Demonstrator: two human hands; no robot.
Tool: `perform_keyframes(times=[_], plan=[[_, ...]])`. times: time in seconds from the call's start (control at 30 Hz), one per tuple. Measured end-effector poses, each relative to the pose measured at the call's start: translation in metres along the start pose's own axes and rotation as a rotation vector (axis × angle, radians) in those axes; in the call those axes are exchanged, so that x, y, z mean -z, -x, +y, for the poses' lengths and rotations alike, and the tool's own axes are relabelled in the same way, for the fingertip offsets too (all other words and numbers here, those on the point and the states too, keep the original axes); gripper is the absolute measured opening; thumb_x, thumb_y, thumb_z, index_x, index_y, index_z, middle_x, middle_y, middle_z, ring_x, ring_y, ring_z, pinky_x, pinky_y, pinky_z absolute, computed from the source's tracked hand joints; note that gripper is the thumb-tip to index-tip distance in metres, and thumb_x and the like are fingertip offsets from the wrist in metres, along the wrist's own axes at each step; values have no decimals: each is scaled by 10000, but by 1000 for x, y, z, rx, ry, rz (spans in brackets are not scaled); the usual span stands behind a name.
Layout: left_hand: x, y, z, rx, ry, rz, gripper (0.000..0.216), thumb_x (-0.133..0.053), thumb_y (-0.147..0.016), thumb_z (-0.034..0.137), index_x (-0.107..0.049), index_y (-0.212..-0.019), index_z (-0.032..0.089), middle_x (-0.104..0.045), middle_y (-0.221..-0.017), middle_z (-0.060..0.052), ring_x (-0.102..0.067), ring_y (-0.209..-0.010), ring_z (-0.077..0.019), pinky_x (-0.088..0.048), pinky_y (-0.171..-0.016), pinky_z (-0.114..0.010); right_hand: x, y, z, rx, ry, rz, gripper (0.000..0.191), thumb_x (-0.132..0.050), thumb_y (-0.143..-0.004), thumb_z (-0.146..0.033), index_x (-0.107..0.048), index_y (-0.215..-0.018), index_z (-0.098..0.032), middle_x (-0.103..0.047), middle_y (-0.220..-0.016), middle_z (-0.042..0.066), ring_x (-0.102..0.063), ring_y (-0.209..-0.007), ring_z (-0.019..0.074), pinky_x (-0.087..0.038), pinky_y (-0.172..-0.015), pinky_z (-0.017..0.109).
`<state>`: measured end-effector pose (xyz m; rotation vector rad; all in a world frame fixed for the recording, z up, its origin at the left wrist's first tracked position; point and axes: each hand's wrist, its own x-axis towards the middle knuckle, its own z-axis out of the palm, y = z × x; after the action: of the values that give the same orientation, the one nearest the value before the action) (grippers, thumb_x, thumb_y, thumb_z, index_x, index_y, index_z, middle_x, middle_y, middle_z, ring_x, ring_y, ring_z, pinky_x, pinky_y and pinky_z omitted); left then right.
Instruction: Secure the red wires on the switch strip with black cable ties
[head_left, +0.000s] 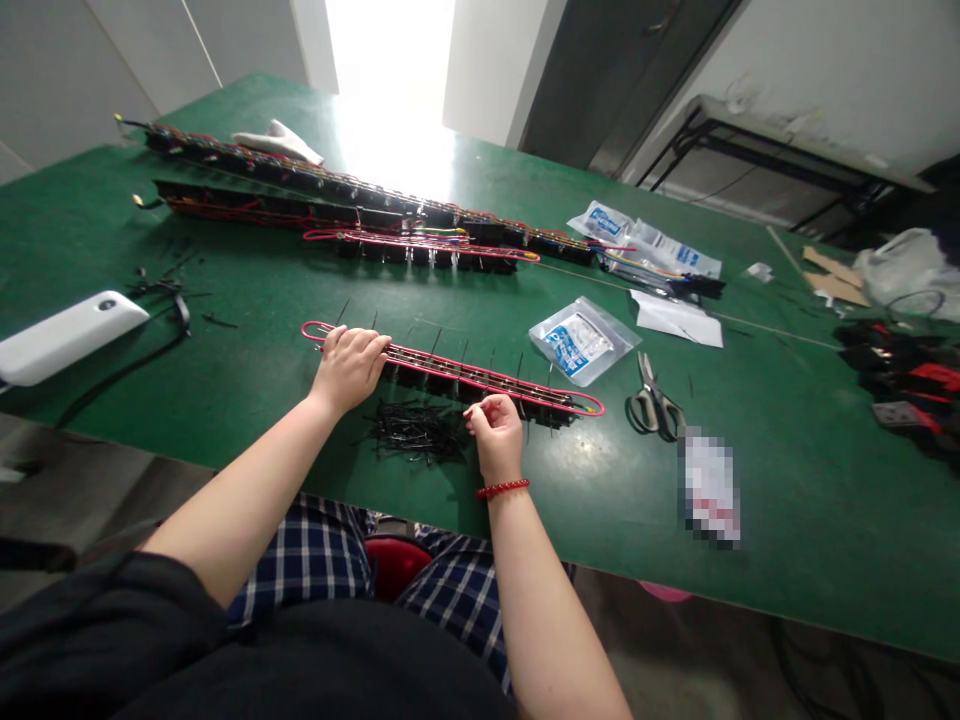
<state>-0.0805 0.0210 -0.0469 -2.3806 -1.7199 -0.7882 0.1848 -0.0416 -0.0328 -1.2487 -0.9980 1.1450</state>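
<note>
A long strip of black socket modules with red wires [480, 378] lies across the green table [247, 400] in front of me, thin black cable ties sticking up from it. My left hand [349, 365] rests on the strip's left end, fingers curled over it. My right hand [495, 430], with a red bead bracelet at the wrist, is pinched shut near the strip's middle, seemingly on a thin black tie I cannot make out clearly. A loose pile of black cable ties [416, 432] lies between my hands, close to the table's front edge.
Scissors [654, 405] and a small plastic bag [581, 340] lie right of the strip. Several more wired strips [352, 205] stretch along the far side. A white device [67, 335] sits at the left, more bags [645, 245] and red-black parts [907, 385] at the right.
</note>
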Motion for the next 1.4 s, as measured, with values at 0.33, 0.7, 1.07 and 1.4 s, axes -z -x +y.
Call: perform_keyframes(times=[0.33, 0.7, 1.07, 1.4], plan=[[5, -1, 2, -7, -96, -18, 349, -381, -1029, 443, -673, -1041, 253, -683, -1007, -96, -563, -990, -300, -370, -918, -474, 3, 0, 3, 4, 82, 13, 125, -666, -740, -266, -559, -782, -218, -577, -649, -52, -505, -577, 105, -399, -541, 232], [9, -1, 3, -95, -71, -37, 319, -569, -962, 479, -688, -1147, 248, -718, -1127, -104, -609, -1022, -315, -437, -952, -488, 1, 1, -1, -7, -34, 31, 128, -648, -757, -260, -537, -803, -215, -723, -778, 5, -582, -594, 107, -465, -551, 233], [10, 9, 2, -139, 14, -79, 461, -464, -940, 173, -616, -1368, 255, -648, -1367, -109, -554, -1277, -309, -386, -1134, -544, 1, 0, -1, 9, -12, 7, 132, -650, -759, -260, -531, -801, -223, -701, -728, -13, -566, -579, 108, -454, -542, 235], [15, 11, 1, -172, 2, -96, 541, -462, -906, 113, -632, -1380, 310, -668, -1329, -94, -562, -1263, -302, -402, -1125, -541, 1, 0, -1, 16, -31, 0, 128, -651, -773, -254, -534, -810, -221, -699, -734, -16, -560, -577, 105, -445, -546, 231]])
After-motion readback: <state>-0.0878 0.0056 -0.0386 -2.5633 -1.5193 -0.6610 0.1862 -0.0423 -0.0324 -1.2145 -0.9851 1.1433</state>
